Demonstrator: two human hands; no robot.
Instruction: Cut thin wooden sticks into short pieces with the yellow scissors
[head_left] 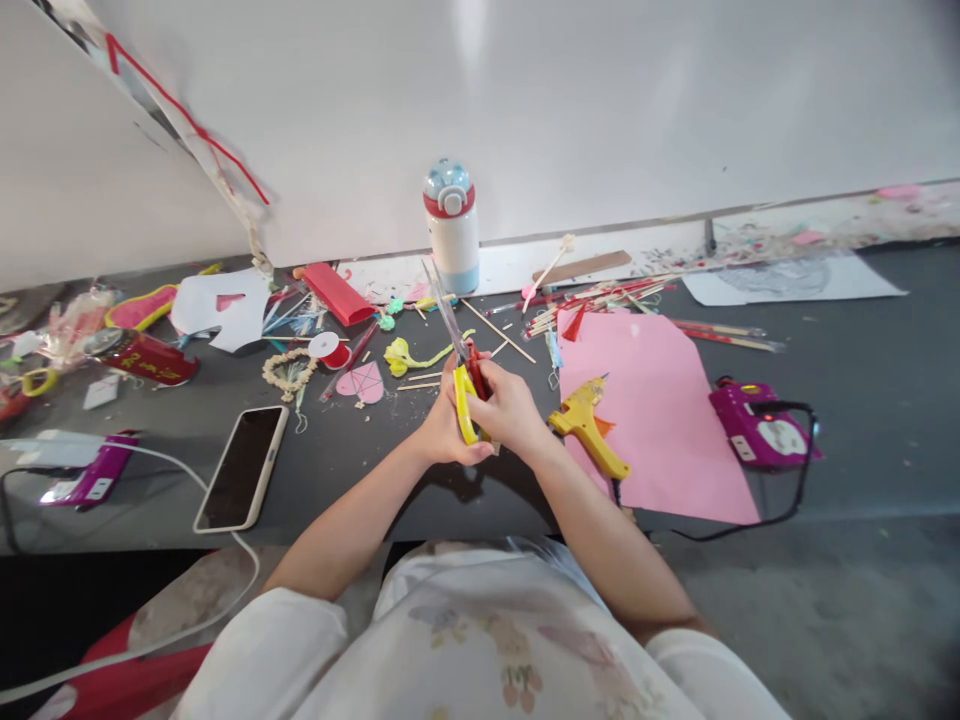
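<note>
Near the bench's front edge, our left hand [441, 428] grips the yellow scissors [463, 405] and our right hand [511, 408] pinches a red piece [478, 378]. The cutting seems midway, with the glue gun [587, 428] unheld.

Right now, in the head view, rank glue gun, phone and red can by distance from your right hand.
From the right hand, on the scissors:
1. Yellow glue gun, just to its right.
2. Phone, left, near table edge.
3. Red can, far left.
</note>
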